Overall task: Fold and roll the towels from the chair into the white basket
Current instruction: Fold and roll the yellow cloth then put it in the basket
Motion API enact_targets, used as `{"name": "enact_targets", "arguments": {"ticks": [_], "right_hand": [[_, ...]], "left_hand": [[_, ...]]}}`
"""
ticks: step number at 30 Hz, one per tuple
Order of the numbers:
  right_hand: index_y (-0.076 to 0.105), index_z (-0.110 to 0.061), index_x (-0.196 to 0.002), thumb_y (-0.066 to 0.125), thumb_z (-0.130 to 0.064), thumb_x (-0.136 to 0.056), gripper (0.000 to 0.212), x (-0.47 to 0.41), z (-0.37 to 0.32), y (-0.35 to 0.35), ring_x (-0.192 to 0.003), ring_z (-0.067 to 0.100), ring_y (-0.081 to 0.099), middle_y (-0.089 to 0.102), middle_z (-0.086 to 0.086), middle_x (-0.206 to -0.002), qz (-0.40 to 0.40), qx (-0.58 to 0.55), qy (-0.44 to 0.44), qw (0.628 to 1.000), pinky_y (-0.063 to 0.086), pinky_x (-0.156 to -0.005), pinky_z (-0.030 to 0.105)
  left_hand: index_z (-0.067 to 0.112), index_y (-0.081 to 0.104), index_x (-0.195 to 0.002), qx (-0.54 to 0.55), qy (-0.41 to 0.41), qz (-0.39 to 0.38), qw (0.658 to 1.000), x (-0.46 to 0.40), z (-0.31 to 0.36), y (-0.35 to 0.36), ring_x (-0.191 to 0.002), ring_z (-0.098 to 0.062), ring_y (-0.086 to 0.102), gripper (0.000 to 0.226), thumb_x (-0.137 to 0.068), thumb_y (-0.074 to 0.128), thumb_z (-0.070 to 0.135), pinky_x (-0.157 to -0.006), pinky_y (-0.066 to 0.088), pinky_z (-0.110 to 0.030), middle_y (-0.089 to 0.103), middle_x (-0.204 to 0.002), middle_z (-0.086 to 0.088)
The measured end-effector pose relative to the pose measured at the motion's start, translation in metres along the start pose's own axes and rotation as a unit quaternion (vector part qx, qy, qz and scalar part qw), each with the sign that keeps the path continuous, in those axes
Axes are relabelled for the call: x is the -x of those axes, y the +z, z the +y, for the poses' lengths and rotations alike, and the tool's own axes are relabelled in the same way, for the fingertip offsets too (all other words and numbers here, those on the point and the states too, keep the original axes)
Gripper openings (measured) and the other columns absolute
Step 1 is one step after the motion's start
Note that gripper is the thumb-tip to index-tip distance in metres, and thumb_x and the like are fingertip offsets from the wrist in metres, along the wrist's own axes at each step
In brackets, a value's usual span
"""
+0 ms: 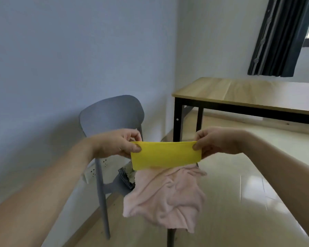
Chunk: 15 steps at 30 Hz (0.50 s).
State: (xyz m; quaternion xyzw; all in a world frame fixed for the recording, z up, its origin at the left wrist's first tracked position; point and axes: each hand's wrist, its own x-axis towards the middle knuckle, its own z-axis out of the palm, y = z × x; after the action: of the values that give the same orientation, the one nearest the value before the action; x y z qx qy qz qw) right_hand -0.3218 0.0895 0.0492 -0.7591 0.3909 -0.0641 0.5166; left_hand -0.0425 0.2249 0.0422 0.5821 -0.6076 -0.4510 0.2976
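From your head cam, you've got the yellow towel [165, 155] stretched out flat between both hands, up in the air in front of the chair [112, 114]. It's folded into a wide, short band, with the long edges running left to right and pulled pretty taut.

Your left hand [117, 144] has the left end pinched: thumb on the side facing you, the other fingers curled round behind the top corner. Your right hand [216, 141] does the same on the right end, thumb in front and fingers tucked behind. So both sets of fingers are closed tight on the cloth, nothing spread wide.

Right under the yellow one, a pink towel [166, 195] is lying crumpled on the chair seat, and its front part hangs down over the seat edge. Just left of it, tucked toward the chair back, you can see a bit of a striped towel [123, 176] and something pale and lumpy next to it; can't really tell what that one is.

The chair is grey and sits against the wall [61, 59]. Off to the right there's a wooden table [239, 93] with black legs, and a dark curtain [278, 38] hangs by the window above it. The floor [248, 202] is glossy tile. The basket isn't in your view.
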Motion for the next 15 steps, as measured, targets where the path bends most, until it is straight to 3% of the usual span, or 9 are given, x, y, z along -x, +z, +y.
{"name": "enact_targets", "arguments": {"ticks": [3, 5, 8, 12, 15], "right_hand": [[0.056, -0.008, -0.090, 0.062, -0.003, -0.088, 0.009, -0.012, 0.044, 0.026, -0.081, 0.024, 0.068, 0.069, 0.012, -0.086, -0.111, 0.120, 0.130, 0.978, 0.055, -0.084, 0.036], [0.055, -0.010, -0.091, 0.060, -0.004, -0.090, 0.008, -0.020, 0.064, 0.041, -0.079, 0.020, 0.068, 0.069, 0.010, -0.084, -0.131, 0.174, 0.167, 0.962, 0.054, -0.085, 0.035], [0.052, -0.013, -0.087, 0.058, -0.005, -0.091, 0.011, -0.034, 0.078, 0.051, -0.074, 0.017, 0.067, 0.066, 0.007, -0.079, -0.097, 0.185, 0.173, 0.963, 0.054, -0.079, 0.032], [0.053, -0.016, -0.084, 0.059, -0.013, -0.092, 0.010, -0.055, 0.084, 0.049, -0.077, 0.017, 0.065, 0.063, 0.004, -0.084, -0.001, 0.128, 0.130, 0.983, 0.052, -0.068, 0.028], [0.054, -0.017, -0.086, 0.057, -0.016, -0.093, 0.008, -0.078, 0.087, 0.051, -0.080, 0.018, 0.058, 0.059, 0.004, -0.087, 0.095, 0.106, 0.090, 0.986, 0.050, -0.063, 0.026]], "left_hand": [[0.011, 0.049, -0.100, 0.011, -0.131, -0.130, 0.983, -0.011, -0.056, 0.034, -0.093, -0.028, 0.061, 0.017, -0.088, 0.062, 0.008, -0.084, 0.056, -0.037, 0.057, -0.098, -0.017], [0.013, 0.051, -0.102, -0.019, -0.181, -0.150, 0.972, -0.020, -0.080, 0.055, -0.095, -0.032, 0.062, 0.013, -0.092, 0.058, 0.008, -0.091, 0.054, -0.044, 0.059, -0.100, -0.019], [0.017, 0.052, -0.097, -0.080, -0.200, -0.086, 0.973, -0.035, -0.095, 0.067, -0.078, -0.022, 0.064, 0.007, -0.095, 0.053, 0.010, -0.082, 0.057, -0.037, 0.060, -0.088, -0.010], [0.013, 0.050, -0.089, -0.101, -0.166, 0.072, 0.978, -0.064, -0.105, 0.056, -0.067, -0.017, 0.055, 0.005, -0.093, 0.052, 0.011, -0.061, 0.050, -0.031, 0.052, -0.078, -0.005], [0.015, 0.049, -0.078, -0.084, -0.129, 0.177, 0.972, -0.083, -0.113, 0.049, -0.069, -0.018, 0.049, 0.014, -0.089, 0.055, 0.008, -0.062, 0.039, -0.029, 0.052, -0.079, -0.005]]}}
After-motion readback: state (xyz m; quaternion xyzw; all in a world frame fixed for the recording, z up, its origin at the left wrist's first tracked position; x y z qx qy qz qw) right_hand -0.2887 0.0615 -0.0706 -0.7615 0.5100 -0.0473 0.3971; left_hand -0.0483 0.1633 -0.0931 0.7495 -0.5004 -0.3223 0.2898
